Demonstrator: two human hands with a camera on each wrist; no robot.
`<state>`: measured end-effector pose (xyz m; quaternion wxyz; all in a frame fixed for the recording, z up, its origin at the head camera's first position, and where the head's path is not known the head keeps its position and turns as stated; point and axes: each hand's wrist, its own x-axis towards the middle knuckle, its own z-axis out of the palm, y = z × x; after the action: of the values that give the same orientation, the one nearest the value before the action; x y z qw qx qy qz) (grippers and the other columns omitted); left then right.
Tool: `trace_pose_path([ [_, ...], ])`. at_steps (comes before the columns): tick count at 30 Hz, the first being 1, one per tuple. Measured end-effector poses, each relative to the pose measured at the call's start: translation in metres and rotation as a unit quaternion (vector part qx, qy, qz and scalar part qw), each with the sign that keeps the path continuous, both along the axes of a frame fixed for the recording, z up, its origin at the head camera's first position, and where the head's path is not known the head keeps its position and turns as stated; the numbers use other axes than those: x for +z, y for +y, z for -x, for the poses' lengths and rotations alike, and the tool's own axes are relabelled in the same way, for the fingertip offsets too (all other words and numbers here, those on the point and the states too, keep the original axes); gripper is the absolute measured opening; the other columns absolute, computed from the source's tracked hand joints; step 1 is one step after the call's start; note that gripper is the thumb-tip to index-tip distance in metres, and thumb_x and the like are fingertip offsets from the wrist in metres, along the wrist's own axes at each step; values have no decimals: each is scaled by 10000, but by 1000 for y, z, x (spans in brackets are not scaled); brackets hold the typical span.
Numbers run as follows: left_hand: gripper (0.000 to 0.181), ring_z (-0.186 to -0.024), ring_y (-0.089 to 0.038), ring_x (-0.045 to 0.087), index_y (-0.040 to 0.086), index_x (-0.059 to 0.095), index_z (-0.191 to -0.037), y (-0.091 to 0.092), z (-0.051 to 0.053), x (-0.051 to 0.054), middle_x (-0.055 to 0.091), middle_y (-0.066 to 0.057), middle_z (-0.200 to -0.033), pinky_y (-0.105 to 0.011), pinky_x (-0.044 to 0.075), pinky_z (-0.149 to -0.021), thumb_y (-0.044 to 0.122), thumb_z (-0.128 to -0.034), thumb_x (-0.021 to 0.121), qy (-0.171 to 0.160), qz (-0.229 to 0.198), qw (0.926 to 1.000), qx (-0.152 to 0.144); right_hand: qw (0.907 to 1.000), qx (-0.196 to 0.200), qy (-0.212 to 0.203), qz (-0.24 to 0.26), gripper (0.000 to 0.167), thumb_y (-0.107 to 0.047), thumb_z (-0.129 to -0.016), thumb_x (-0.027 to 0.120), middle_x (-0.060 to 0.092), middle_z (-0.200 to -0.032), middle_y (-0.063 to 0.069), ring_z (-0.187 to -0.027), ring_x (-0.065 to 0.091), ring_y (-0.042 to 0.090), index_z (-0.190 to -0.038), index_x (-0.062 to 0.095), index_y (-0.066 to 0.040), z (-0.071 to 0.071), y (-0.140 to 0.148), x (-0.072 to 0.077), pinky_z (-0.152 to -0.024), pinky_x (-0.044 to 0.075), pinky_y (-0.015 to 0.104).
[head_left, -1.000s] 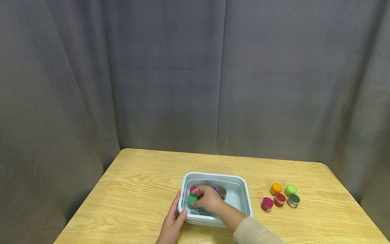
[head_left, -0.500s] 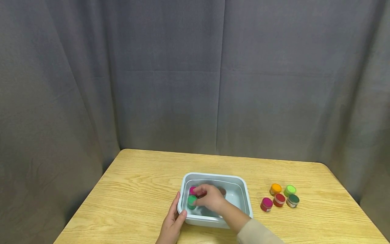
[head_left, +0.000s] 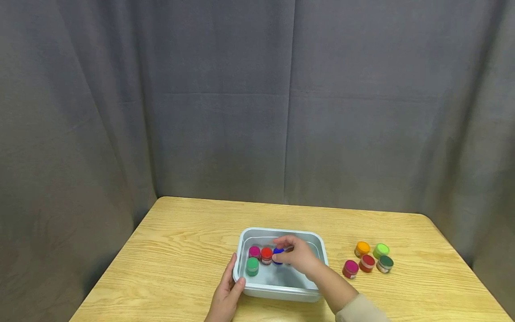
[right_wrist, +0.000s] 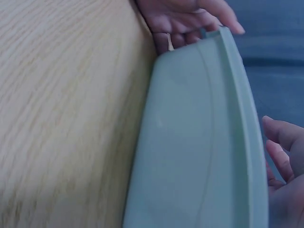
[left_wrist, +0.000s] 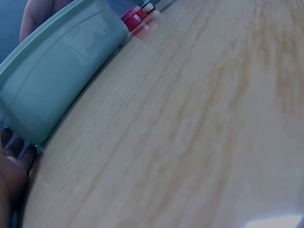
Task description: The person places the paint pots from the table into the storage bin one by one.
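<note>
The blue jar is sitting in the pale gray tray, just beside the red jar. The right hand is hovering there — its thumb and finger are staying apart around the blue jar, and I cannot tell if they are pinching it. The left hand is gripping the tray's near left corner. A pink jar and a green jar are sitting at the tray's left end. Five more jars are standing on the wooden table — off to the right.

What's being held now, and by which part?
The left hand holds the tray by its near-left corner; whether the right hand grips the blue jar cannot be told.
</note>
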<state>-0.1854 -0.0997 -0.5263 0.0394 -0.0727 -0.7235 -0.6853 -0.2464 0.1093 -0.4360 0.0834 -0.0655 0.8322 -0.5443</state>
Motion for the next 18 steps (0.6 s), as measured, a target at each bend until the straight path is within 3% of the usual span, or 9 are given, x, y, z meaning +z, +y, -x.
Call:
trace_pose_path([
  [8,637,-1463,-369,241,124,216,-1569,0,0,2,190,-147,-1627,-51,281,-1031,196,-1015,521,-86,-4,10000,-4,9997,-235,13,-71,422,-71,-822,764,655,-1163,190,-954,640,185,-1219,637,-4,-3,30,10,-820,578,347],
  [18,637,-1456,-343,212,116,214,-1568,1,0,2,185,-142,-1630,-48,268,-1038,184,-1014,521,-138,-122,9998,1,9975,-694,-47,-80,468,-124,-856,751,622,-1234,191,-1015,603,202,-1284,596,-15,-10,69,16,-874,568,318],
])
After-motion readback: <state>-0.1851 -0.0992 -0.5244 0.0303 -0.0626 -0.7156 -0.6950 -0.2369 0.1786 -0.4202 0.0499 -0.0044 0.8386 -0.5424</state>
